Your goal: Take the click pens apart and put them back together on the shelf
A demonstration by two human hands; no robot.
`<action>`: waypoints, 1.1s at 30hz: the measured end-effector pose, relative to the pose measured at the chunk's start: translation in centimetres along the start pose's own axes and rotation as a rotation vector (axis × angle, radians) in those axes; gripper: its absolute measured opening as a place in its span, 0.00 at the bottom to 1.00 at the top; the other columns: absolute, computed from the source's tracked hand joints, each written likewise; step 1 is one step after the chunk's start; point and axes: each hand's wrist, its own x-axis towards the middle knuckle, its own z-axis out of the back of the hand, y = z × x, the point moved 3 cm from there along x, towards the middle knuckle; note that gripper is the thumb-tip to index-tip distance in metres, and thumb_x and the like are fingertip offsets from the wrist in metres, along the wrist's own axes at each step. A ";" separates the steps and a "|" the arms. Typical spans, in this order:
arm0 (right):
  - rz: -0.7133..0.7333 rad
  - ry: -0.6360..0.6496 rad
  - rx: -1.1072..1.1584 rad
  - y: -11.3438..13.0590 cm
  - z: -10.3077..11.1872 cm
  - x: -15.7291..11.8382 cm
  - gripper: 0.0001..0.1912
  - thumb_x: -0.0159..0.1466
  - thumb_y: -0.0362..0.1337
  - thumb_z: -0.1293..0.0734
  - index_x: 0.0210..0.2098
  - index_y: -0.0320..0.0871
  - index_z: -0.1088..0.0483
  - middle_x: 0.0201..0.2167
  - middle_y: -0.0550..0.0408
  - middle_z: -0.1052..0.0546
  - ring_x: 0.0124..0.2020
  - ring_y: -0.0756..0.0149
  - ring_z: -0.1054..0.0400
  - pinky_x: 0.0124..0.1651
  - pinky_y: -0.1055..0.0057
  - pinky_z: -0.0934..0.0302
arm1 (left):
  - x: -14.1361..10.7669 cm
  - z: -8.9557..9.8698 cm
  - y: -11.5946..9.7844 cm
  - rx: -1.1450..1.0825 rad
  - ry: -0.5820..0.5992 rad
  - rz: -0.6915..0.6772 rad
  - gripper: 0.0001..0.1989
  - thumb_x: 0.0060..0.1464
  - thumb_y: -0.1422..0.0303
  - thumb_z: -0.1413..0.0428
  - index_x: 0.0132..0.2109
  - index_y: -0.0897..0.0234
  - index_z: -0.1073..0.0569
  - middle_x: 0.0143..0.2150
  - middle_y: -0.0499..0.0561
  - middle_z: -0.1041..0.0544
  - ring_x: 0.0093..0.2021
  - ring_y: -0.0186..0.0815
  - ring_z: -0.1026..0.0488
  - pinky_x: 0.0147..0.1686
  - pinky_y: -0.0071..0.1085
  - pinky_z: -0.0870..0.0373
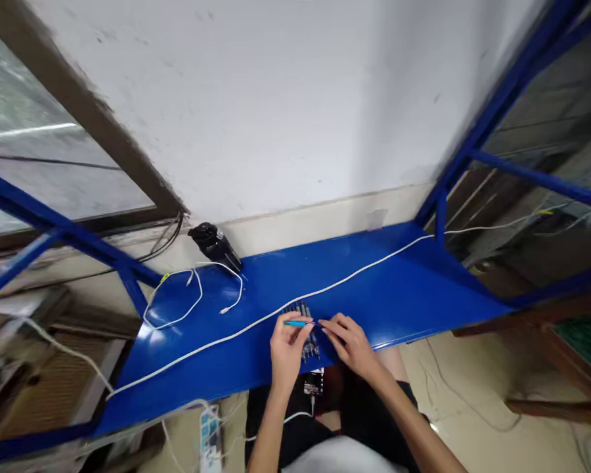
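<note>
A pale wall (276, 98) rises behind a long blue counter (374, 289), where a person sits with both forearms reaching in from the near edge. The left hand (286, 348) points nearly straight ahead; the right hand (352, 345) slants inward from the right, its fingers angled towards the left. A white cable (345, 278) crosses the counter, and a black bottle-like object (215, 246) is at the back left. Beneath and between the hands, a cluster of slim grey pens (311, 341) lies roughly side by side on the counter. Just above them, a blue pen (294, 323) is held nearly level. The left grip pinches its blue barrel between thumb and fingers; the right grip has its fingertips pressed together on the thin, dark end. Handling of this pen seems to be midway, since it is not set down. Whether its dark end is a separate part, or whether the grey pens are complete, cannot be told.
</note>
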 end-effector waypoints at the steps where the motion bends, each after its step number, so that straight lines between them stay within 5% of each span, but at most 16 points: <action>1: 0.000 0.001 0.001 0.1 0.1 0.0 0.22 0.80 0.32 0.37 0.70 0.54 0.30 0.46 0.50 0.22 0.44 0.57 0.26 0.48 0.60 0.32 | -0.1 0.0 0.0 0.000 -0.018 -0.011 0.20 0.61 0.61 0.29 0.54 0.60 0.27 0.45 0.55 0.13 0.48 0.41 0.15 0.54 0.38 0.21; 10: -0.026 -0.011 -0.015 0.9 0.3 0.2 0.21 0.80 0.32 0.38 0.69 0.54 0.29 0.45 0.49 0.22 0.43 0.56 0.26 0.46 0.59 0.33 | -0.6 0.5 0.0 -0.035 -0.124 -0.053 0.22 0.61 0.60 0.29 0.55 0.61 0.27 0.44 0.55 0.14 0.44 0.41 0.15 0.49 0.38 0.18; 22: -0.017 0.006 -0.019 0.6 0.2 0.0 0.20 0.80 0.33 0.38 0.68 0.53 0.28 0.45 0.49 0.22 0.43 0.56 0.26 0.47 0.58 0.34 | -0.5 0.0 0.0 -0.035 -0.001 -0.005 0.18 0.60 0.62 0.28 0.51 0.61 0.24 0.46 0.57 0.12 0.49 0.44 0.14 0.55 0.39 0.19; 33: -0.006 -0.043 -0.014 0.9 0.3 0.3 0.20 0.80 0.32 0.38 0.68 0.53 0.28 0.44 0.49 0.21 0.43 0.57 0.25 0.46 0.58 0.33 | -0.4 1.8 0.0 -0.118 -0.140 0.043 0.19 0.58 0.63 0.27 0.51 0.62 0.24 0.49 0.61 0.11 0.50 0.48 0.12 0.56 0.45 0.18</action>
